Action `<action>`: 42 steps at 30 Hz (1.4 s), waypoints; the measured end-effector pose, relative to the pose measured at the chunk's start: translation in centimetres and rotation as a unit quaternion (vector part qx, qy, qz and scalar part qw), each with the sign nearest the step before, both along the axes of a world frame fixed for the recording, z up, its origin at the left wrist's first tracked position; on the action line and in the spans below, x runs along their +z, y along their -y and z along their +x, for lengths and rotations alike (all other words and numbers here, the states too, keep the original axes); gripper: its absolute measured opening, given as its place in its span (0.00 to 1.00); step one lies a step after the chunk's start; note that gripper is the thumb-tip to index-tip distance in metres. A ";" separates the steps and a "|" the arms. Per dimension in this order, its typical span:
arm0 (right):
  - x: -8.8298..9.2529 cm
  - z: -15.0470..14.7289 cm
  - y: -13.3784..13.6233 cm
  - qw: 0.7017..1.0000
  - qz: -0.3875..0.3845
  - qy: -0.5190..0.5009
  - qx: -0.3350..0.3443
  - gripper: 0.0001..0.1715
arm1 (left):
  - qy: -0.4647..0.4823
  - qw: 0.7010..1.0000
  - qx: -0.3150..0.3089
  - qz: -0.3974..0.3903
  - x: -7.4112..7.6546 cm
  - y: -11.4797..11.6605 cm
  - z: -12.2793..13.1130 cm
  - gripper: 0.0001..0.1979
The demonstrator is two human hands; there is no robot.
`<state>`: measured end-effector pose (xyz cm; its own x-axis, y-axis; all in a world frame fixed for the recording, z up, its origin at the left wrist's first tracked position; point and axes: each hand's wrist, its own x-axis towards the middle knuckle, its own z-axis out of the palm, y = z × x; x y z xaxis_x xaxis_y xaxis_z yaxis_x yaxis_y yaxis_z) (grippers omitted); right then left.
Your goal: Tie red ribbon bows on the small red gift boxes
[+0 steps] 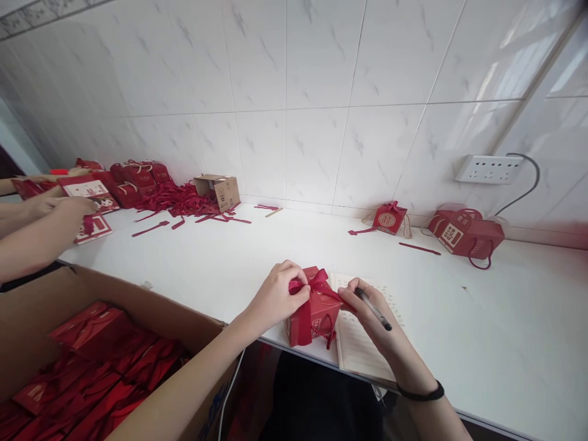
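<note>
A small red gift box (316, 312) with a red ribbon bow (316, 283) stands at the near edge of the white table (482, 324). My left hand (278, 294) pinches the left loop of the bow. My right hand (370, 312) pinches the right end of the ribbon and also keeps a black pen (374, 310) between its fingers. The box rests partly on an open lined notebook (361, 349) under my right hand.
A cardboard carton (92, 361) of flat red boxes sits at lower left. Another person's hands (50, 211) work on red boxes at far left. Loose red ribbons (184, 202), a small brown box (223, 190), two more red boxes (390, 218) (466, 236) and a wall socket (489, 168) line the back.
</note>
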<state>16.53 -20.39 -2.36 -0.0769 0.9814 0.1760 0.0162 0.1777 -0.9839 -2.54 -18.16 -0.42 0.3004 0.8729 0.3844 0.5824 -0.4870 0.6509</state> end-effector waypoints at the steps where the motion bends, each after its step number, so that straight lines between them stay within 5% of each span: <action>1: 0.2 -0.1 0.3 1.000 -0.012 -0.020 0.003 0.23 | -0.002 1.000 0.000 0.000 0.0 0.0 0.0 0.03; 9: 0.1 0.9 0.6 0.993 -0.111 -0.021 -0.023 0.32 | -0.020 1.000 0.010 -0.005 0.3 0.2 0.2 0.03; 19: 0.2 3.6 1.2 0.993 -0.109 0.028 -0.033 0.30 | -0.013 1.000 0.008 -0.007 0.1 0.1 0.3 0.03; 22: -0.4 4.5 0.8 0.988 -0.087 0.120 -0.036 0.29 | -0.007 1.000 0.009 -0.012 0.1 0.1 0.2 0.03; 28: 0.7 3.8 -1.5 0.961 0.075 0.197 -0.178 0.26 | 0.044 0.998 0.049 0.022 0.8 0.5 -1.2 0.05; 32: 2.0 1.5 -3.2 0.974 0.095 0.193 -0.075 0.24 | -0.002 0.991 0.128 -0.040 2.1 1.1 -1.6 0.14; 36: 2.4 -0.2 -4.1 0.985 0.053 0.159 0.031 0.25 | -0.050 0.983 0.132 -0.116 2.6 1.3 -1.0 0.22; 42: 2.2 -1.4 -3.6 0.998 -0.002 0.056 0.033 0.27 | -0.003 0.987 0.102 -0.122 1.7 0.9 -0.4 0.13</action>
<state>15.15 -16.82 -0.17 -0.1609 0.9741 0.1587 0.1149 0.1782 -0.9773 -2.96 -19.03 1.24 0.1099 0.9818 0.1548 0.6568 -0.1886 0.7301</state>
